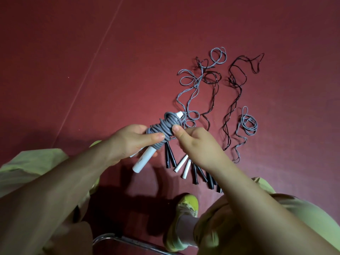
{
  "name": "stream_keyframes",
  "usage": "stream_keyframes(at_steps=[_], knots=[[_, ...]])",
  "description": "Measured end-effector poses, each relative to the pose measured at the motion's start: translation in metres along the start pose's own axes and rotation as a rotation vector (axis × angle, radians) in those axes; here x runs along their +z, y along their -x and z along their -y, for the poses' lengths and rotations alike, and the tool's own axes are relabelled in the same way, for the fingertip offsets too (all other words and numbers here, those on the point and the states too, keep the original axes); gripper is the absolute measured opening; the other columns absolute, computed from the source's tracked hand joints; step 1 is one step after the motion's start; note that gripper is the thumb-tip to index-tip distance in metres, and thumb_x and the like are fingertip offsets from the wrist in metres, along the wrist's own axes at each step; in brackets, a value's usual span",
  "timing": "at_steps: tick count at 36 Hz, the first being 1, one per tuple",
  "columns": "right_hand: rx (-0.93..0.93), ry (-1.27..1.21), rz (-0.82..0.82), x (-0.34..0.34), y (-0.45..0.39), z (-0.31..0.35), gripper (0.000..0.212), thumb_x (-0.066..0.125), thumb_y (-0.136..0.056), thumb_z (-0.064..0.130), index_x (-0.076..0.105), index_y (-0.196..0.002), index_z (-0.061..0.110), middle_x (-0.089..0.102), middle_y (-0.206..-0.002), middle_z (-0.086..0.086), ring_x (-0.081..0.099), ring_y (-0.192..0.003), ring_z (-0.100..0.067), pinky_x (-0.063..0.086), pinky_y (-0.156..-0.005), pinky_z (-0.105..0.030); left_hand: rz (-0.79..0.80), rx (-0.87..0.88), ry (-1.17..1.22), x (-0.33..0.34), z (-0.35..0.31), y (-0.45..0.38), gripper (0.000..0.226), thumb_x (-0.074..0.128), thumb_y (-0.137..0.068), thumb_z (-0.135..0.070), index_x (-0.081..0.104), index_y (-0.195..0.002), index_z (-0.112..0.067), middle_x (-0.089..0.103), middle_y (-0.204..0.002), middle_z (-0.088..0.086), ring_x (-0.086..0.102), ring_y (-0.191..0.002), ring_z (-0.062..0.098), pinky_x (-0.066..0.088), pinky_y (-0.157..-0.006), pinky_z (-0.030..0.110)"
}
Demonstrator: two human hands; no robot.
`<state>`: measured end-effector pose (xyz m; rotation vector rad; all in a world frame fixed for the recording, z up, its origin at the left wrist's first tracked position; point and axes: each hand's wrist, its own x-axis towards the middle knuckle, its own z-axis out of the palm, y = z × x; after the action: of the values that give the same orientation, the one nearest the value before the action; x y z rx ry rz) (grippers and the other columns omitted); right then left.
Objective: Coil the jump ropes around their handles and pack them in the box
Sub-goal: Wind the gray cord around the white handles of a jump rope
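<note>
A red floor [92,52] carries loose grey and black ropes [233,85] with a row of handles [185,168] at the near end. Above it, the left hand [128,142] grips white handles wrapped in a grey coil [163,127] — the right hand [198,144] pinches that coil's cord beside it.

Wound rope bundle [161,130] held above floor [73,70], between left hand [132,142] and right hand [195,144]. Row of handles [191,168] on floor below and right of bundle, partly under right hand. Loose ropes [211,85] spread on floor beyond handles. Small separate coil [248,124] at far right. Shoe [185,214] nearest viewer, below handles.
</note>
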<state>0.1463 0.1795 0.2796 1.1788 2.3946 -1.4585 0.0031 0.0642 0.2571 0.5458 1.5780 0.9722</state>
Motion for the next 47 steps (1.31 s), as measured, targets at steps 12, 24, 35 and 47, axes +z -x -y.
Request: stream_keyframes(at_steps=[12,24,35,47], knots=[[-0.008,-0.069,-0.037,0.002,0.005,0.009,0.052,0.045,-0.093,0.055,0.038,-0.064,0.013,0.029,-0.059,-0.003,0.025,-0.049,-0.012,0.021,-0.047,-0.025,-0.032,0.102,-0.115,0.006,0.011,0.002,0.049,0.065,-0.064,-0.060,0.065,-0.090,-0.019,0.069,-0.073,-0.003,0.065,-0.071,0.015,0.052,-0.075,0.036],[-0.105,-0.083,-0.045,-0.003,0.006,0.011,0.071,0.044,-0.085,0.061,0.055,-0.082,-0.009,0.041,-0.064,-0.009,0.039,-0.060,-0.015,0.035,-0.058,-0.037,0.369,-0.203,0.521,0.005,-0.001,0.009,0.050,0.049,-0.078,-0.061,0.076,-0.087,-0.019,0.070,-0.085,0.012,0.066,-0.066,0.022,0.055,-0.060,0.034],[-0.105,0.148,-0.074,-0.009,-0.001,-0.003,0.078,0.040,-0.085,0.073,0.060,-0.077,-0.002,0.069,-0.083,-0.021,0.066,-0.082,-0.032,0.053,-0.074,-0.044,0.217,-0.104,0.375,-0.001,-0.003,0.007,0.036,0.055,-0.071,-0.041,0.071,-0.085,-0.013,0.071,-0.076,0.007,0.066,-0.065,0.017,0.057,-0.063,0.031],[-0.036,0.070,0.148,-0.005,0.006,0.007,0.080,0.038,-0.083,0.075,0.063,-0.098,0.001,0.064,-0.084,-0.018,0.059,-0.078,-0.027,0.047,-0.075,-0.034,0.060,0.013,-0.056,-0.002,-0.001,0.006,0.076,0.065,-0.045,-0.061,0.058,-0.097,-0.005,0.060,-0.065,-0.003,0.055,-0.061,0.010,0.043,-0.059,0.026]])
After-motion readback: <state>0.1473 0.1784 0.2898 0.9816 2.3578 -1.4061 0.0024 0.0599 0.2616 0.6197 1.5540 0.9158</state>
